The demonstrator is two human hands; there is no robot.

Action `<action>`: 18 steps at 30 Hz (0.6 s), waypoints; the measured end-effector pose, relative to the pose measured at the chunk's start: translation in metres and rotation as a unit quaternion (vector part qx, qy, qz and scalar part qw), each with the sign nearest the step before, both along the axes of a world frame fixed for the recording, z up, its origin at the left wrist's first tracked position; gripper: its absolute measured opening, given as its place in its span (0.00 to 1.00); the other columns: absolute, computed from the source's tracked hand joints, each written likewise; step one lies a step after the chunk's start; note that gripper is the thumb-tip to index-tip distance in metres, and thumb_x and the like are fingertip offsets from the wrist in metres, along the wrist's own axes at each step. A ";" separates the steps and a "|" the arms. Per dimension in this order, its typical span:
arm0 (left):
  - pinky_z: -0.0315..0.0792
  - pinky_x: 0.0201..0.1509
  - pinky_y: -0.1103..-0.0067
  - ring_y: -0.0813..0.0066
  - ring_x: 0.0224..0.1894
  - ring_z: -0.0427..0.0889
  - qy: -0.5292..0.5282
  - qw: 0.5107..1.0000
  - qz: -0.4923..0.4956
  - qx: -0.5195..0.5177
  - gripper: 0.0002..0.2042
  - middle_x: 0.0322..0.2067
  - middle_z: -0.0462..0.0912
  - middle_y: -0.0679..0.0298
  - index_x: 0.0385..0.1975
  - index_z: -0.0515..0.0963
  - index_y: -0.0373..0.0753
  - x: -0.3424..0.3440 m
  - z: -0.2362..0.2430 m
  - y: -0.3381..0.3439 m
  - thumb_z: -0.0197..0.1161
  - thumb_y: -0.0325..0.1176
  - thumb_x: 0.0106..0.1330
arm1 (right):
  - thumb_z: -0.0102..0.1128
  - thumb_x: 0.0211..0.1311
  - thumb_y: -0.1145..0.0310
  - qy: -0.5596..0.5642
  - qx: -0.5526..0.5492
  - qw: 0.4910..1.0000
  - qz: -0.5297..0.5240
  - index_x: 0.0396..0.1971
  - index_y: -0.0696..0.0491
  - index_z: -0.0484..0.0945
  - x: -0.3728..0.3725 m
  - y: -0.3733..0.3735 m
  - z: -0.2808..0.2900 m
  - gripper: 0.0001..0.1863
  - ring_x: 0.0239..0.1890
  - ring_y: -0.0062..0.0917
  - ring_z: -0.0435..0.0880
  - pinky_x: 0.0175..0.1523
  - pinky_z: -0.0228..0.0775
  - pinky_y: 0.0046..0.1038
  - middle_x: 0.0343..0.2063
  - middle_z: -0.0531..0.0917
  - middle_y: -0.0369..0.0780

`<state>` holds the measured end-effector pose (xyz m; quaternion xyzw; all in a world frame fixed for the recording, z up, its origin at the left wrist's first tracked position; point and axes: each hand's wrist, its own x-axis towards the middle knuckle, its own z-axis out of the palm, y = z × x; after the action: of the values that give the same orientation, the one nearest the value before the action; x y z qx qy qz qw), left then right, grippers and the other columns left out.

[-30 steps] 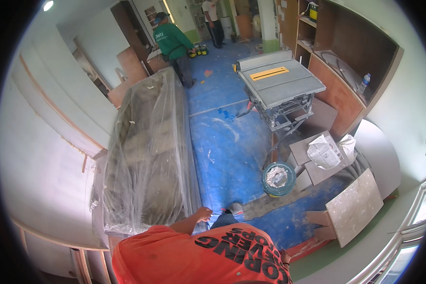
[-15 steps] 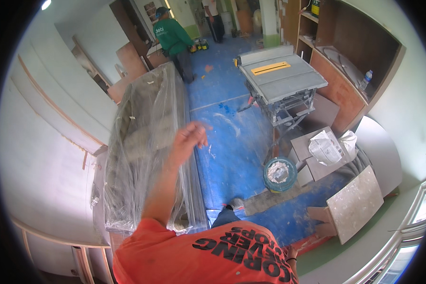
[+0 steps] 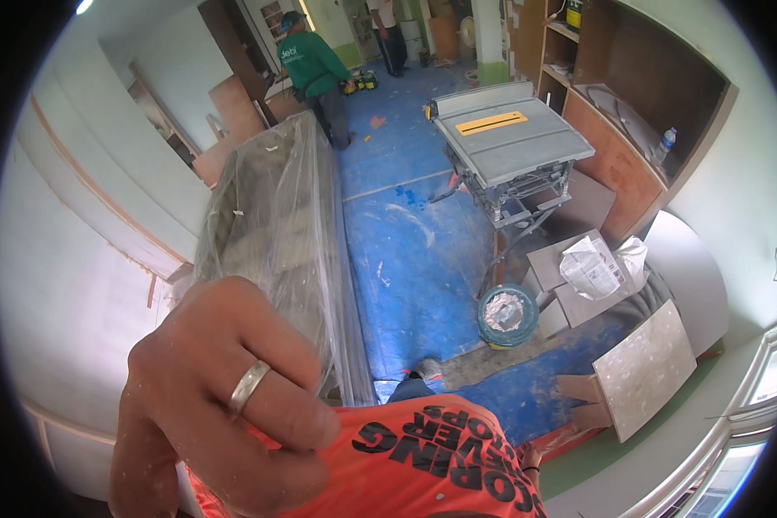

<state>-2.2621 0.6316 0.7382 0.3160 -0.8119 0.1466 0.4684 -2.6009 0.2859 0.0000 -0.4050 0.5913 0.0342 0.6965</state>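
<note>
Large and close at the lower left, my left hand [image 3: 233, 388] is raised with its fingers curled in, a silver ring [image 3: 249, 386] on one of them. I see nothing held in it, though its palm is hidden. Behind it stands a sofa [image 3: 272, 216] under clear plastic sheeting, apart from the hand. My right hand [image 3: 531, 455] hangs low beside my orange shirt [image 3: 388, 449], a dark band at its wrist. Its fingers are mostly hidden. The nearest thing to it is a pale, stained board [image 3: 646, 371] leaning at the lower right.
Blue sheeting [image 3: 397, 285] covers the floor. A table saw [image 3: 514, 134] on a folding stand is at centre right. Nearer are a bucket [image 3: 531, 324] with whitish material and stacked boards [image 3: 570, 298]. A person in green [image 3: 315, 65] stands at the back, another person [image 3: 388, 34] beyond.
My left hand has come up from over the sofa's edge toward the camera and now fills the lower left. The person in green has shifted slightly. My right hand stays low at my side.
</note>
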 end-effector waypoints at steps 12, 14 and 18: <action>0.65 0.23 0.82 0.76 0.20 0.76 0.278 0.904 0.287 0.153 0.17 0.21 0.76 0.66 0.57 0.78 0.38 0.037 -0.075 0.022 0.63 0.42 0.76 | 0.65 0.69 0.61 -0.101 -0.296 0.914 0.256 0.24 0.47 0.76 -0.012 0.031 -0.033 0.14 0.18 0.21 0.75 0.22 0.65 0.29 0.18 0.76 0.33; 0.70 0.31 0.84 0.78 0.27 0.79 0.404 0.821 0.334 0.227 0.16 0.23 0.75 0.67 0.52 0.79 0.32 0.051 -0.143 0.024 0.55 0.40 0.81 | 0.65 0.70 0.59 -0.041 -0.466 0.820 0.329 0.38 0.51 0.82 -0.010 0.032 -0.026 0.10 0.27 0.25 0.83 0.29 0.74 0.30 0.27 0.83 0.37; 0.73 0.35 0.81 0.80 0.32 0.79 0.510 0.630 0.365 0.458 0.20 0.27 0.77 0.70 0.64 0.75 0.38 0.047 -0.338 0.031 0.59 0.43 0.80 | 0.65 0.70 0.58 -0.032 -0.031 0.995 -0.093 0.56 0.50 0.81 -0.013 0.040 -0.022 0.19 0.39 0.29 0.87 0.40 0.80 0.33 0.42 0.88 0.39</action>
<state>-2.2151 0.6631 0.4001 0.7845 -0.2246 -0.2700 0.5111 -2.6138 0.3263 -0.0219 -0.3711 0.6048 -0.0619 0.7019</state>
